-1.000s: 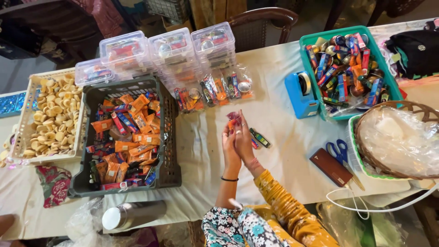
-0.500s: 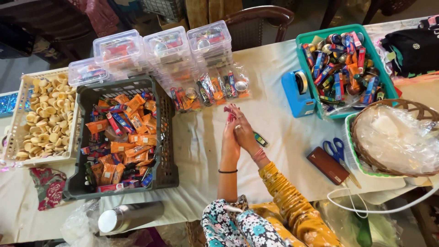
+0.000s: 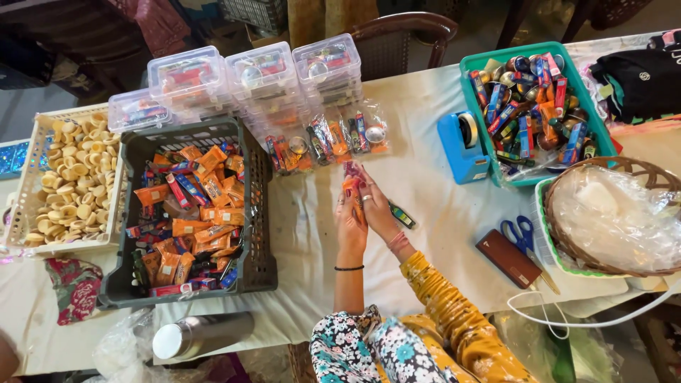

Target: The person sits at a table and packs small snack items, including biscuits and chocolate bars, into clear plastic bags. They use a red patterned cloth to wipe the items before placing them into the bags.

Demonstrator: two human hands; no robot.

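Observation:
Both my hands meet over the white tablecloth at the table's middle. My left hand (image 3: pixel 350 225) and my right hand (image 3: pixel 376 209) are pressed together around a small bundle of wrapped items (image 3: pixel 352 176), pink and orange, whose top pokes out above the fingers. A small green and dark item (image 3: pixel 402 215) lies on the cloth just right of my right hand. Filled clear packets (image 3: pixel 326 140) lie in a row just beyond my hands.
A dark grey crate (image 3: pixel 252 262) of orange and blue packets stands left. A white basket (image 3: pixel 21 191) of pale round pieces sits far left. Stacked clear boxes (image 3: pixel 262 71) at back. Green tray (image 3: pixel 472 67), blue tape dispenser (image 3: pixel 461 145), scissors (image 3: pixel 521 234), brown wallet (image 3: pixel 507 259), wicker basket (image 3: pixel 638 170), steel bottle (image 3: pixel 202 335).
My hands have stayed together around the bundle and shifted slightly; the view has drifted a little. Nothing else on the table has moved.

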